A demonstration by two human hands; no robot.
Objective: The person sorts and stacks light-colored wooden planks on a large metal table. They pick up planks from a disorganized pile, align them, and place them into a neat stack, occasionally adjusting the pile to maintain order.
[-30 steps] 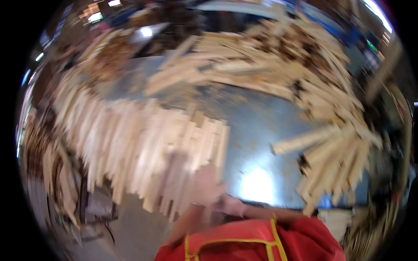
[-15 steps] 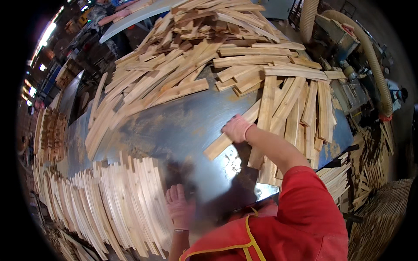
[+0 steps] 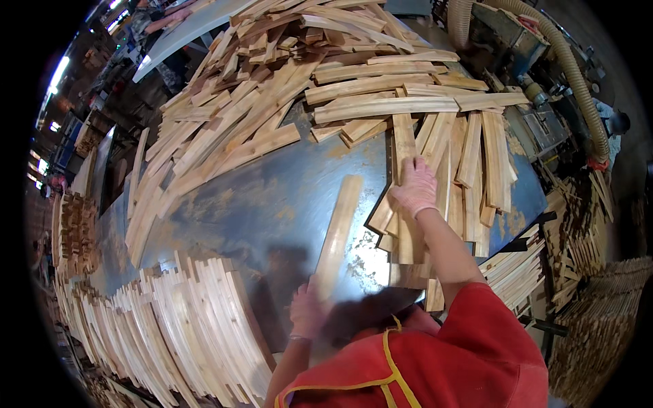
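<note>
My left hand [image 3: 307,313], in a pinkish glove, is closed on the lower end of a pale wooden board [image 3: 341,221]. That board slants up and away over the metal tabletop [image 3: 272,214]. On the right, my gloved right hand [image 3: 416,187] grips a long wooden board [image 3: 409,238] from above, its fingers bent over it. This board lies among several others fanned out toward me. Left of my left hand, a row of narrow boards [image 3: 197,319] stands packed side by side.
A large jumbled heap of boards [image 3: 272,102] covers the far side of the table. Ribbed hoses [image 3: 575,75] and a machine stand at the far right. Stacked slats [image 3: 598,326] lie at the lower right. Another person's arm [image 3: 170,19] shows at the far left.
The board that was under my right hand is now in my left hand, swung more upright. My right hand has moved right onto another board. My left hand has closed and shifted right.
</note>
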